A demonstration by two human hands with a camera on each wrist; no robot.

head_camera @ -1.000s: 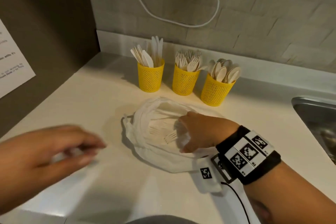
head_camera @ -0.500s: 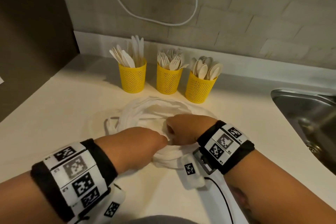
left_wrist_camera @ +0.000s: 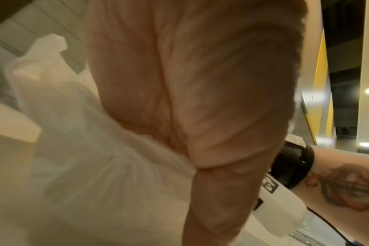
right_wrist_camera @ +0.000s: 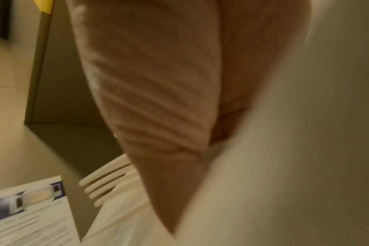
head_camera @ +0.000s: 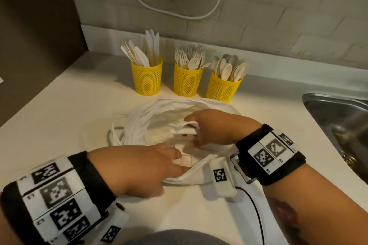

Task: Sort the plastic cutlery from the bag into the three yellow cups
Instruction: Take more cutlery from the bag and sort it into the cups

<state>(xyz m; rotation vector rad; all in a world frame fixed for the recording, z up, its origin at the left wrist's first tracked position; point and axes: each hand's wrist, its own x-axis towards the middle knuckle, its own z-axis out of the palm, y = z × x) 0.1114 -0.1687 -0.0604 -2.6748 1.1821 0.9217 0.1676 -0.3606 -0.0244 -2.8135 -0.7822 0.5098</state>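
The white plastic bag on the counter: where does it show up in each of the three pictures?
Head view: white plastic bag at centre, under both hands.
Left wrist view: bag fills lower left, beside the left hand.
Right wrist view: bag at bottom centre, blurred.
Shared landmark: the white plastic fork held above it.

I see three yellow perforated plastic cups (head_camera: 147, 78) holding matt cream plastic cutlery (head_camera: 191, 59), a thin, crinkled white plastic bag (head_camera: 151, 123) on the smooth off-white countertop (head_camera: 59, 109) — and a dull-sheened stainless-steel sink (head_camera: 338, 113).
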